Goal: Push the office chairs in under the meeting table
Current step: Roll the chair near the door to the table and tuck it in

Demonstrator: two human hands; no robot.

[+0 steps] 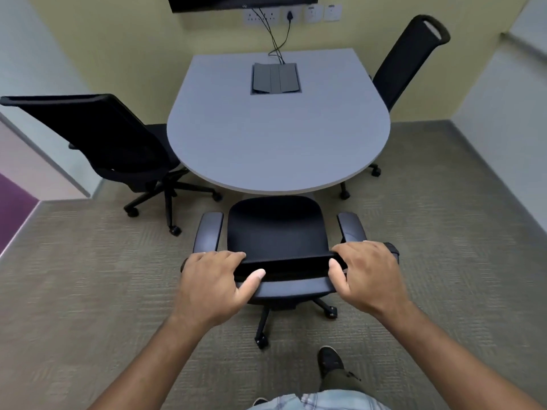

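Both hands (211,284) grip the near chair (275,229) (side chairs (112,143) flank table (278,137)).

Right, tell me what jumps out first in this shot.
Two hands, left hand and right hand, grip the backrest top of the near chair, which faces the grey table. One chair stands at the table's left side and another at its right.

open carpet (88,276) both sides, table (278,137) edge ahead, side chair (112,149) near left
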